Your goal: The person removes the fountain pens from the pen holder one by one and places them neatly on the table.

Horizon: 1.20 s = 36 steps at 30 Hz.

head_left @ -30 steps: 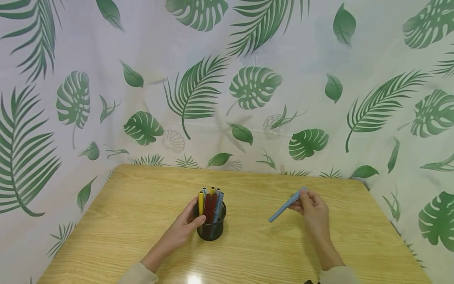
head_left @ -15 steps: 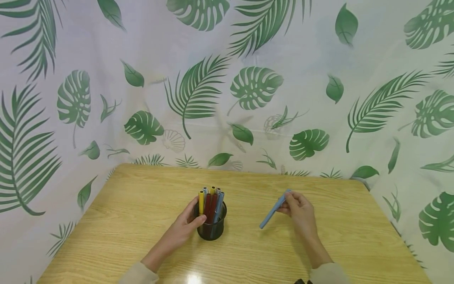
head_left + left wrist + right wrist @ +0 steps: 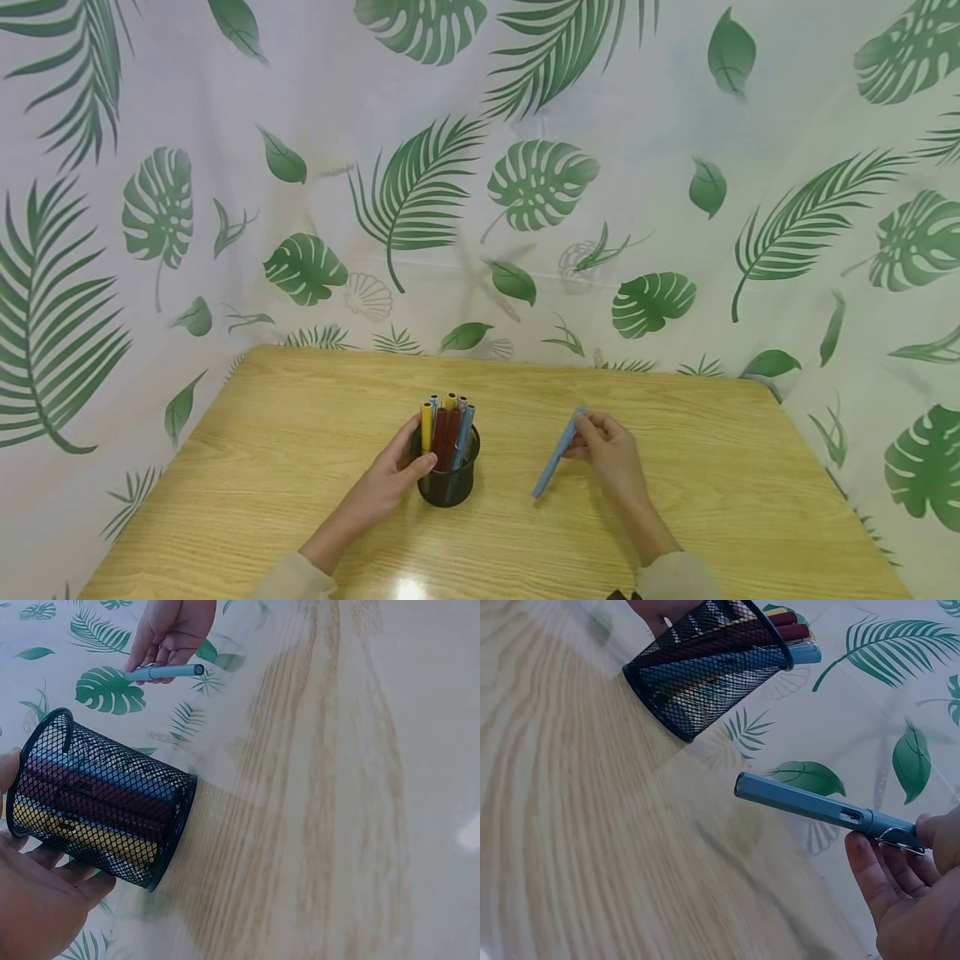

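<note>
A black mesh pen holder (image 3: 447,487) stands upright on the table, filled with several pens in yellow, dark red, blue and white. My left hand (image 3: 392,477) grips it from the left side, thumb across the near rim and fingers behind. To the right, my right hand (image 3: 611,457) pinches a blue pen (image 3: 553,462) near its upper end. The pen tilts, its lower end pointing down toward the pen holder's side. In the right wrist view the pen's metal clip (image 3: 902,840) shows beside the fingertips. The left wrist view shows pens lying against the mesh wall (image 3: 105,802).
The wood-grain table (image 3: 315,400) reaches back to a white curtain (image 3: 465,275) printed with green leaves, which also lines both sides. A bright light reflection lies on the table's near part. A small black object shows at the bottom edge near the right sleeve (image 3: 675,577).
My right hand has carried the blue pen leftward, closer to the pen holder, and the pen has turned steeper. My left hand and the pen holder have stayed in place.
</note>
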{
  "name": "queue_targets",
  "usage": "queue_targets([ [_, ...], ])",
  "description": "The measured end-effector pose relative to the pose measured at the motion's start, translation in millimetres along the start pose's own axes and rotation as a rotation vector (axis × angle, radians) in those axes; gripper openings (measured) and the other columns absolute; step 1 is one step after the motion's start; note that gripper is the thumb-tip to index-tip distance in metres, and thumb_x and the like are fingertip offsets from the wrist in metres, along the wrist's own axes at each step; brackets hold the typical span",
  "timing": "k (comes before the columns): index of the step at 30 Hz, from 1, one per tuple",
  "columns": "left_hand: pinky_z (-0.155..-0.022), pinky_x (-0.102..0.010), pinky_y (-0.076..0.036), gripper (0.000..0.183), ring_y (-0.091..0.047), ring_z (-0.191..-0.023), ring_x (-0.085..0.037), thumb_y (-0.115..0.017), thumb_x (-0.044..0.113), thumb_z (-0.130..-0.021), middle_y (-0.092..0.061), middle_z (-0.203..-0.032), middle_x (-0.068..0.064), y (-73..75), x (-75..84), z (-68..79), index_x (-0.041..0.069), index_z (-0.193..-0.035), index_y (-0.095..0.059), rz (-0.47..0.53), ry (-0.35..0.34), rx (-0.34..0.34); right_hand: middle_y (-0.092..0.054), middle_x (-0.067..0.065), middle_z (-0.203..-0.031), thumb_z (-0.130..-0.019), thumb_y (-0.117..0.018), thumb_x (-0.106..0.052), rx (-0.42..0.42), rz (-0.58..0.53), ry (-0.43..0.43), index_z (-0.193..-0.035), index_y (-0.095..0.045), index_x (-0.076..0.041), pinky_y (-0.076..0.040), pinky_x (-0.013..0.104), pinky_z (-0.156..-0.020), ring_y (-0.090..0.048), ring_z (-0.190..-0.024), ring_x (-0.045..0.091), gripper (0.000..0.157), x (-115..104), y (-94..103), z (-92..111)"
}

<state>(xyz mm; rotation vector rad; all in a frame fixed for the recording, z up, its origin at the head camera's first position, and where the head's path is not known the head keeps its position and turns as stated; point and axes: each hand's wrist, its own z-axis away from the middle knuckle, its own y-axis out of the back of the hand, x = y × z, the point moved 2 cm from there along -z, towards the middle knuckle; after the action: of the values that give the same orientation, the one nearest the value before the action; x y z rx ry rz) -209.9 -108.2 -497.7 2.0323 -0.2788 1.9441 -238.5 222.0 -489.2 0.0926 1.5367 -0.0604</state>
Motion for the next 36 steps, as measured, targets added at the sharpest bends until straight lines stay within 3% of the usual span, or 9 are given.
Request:
queue_targets([
  [15, -0.120, -0.056, -0.027, 0.076, -0.027, -0.151, -0.042, -0.057, 0.024, -0.109, -0.020, -0.168, -0.023, -0.7, -0.4, 0.4, 0.009, -0.167, -0.011, -0.007, -0.002, 0.003, -0.068, 0.015, -0.096, -0.108, -0.058, -0.018, -0.079, 0.079, -0.007, -0.126, -0.059, 0.012, -0.061, 0.039, -0.080, -0.070, -0.084, 0.024, 0.035, 9.3, -23.4, 1.3],
  [25, -0.120, -0.054, -0.025, 0.076, -0.028, -0.151, -0.041, -0.058, 0.023, -0.108, -0.021, -0.167, -0.024, -0.9, -3.1, -0.2, 0.006, -0.166, -0.012, -0.026, 0.000, 0.036, -0.067, 0.013, -0.091, -0.106, -0.061, -0.017, -0.110, 0.096, -0.015, -0.120, -0.063, 0.010, -0.062, 0.037, -0.075, -0.068, -0.079, 0.023, 0.031, 15.5, -37.5, 2.2],
  [30, -0.120, -0.055, -0.026, 0.076, -0.028, -0.151, -0.042, -0.058, 0.024, -0.108, -0.020, -0.167, -0.024, -0.7, -3.5, 0.3, 0.007, -0.166, -0.012, -0.024, -0.001, 0.036, -0.068, 0.013, -0.086, -0.105, -0.063, -0.017, -0.105, 0.120, -0.018, -0.116, -0.065, 0.009, -0.059, 0.033, -0.064, -0.067, -0.077, 0.024, 0.028, 16.7, -44.1, 0.7],
  [36, -0.120, -0.055, -0.026, 0.076, -0.027, -0.151, -0.042, -0.057, 0.024, -0.108, -0.019, -0.168, -0.023, -0.8, -3.1, 0.0, 0.008, -0.166, -0.010, -0.011, -0.003, 0.016, -0.069, 0.012, -0.080, -0.104, -0.066, -0.019, -0.100, 0.139, -0.052, -0.117, -0.067, 0.008, -0.047, 0.025, -0.049, -0.060, -0.064, 0.018, 0.030, 18.1, -52.4, -0.3],
])
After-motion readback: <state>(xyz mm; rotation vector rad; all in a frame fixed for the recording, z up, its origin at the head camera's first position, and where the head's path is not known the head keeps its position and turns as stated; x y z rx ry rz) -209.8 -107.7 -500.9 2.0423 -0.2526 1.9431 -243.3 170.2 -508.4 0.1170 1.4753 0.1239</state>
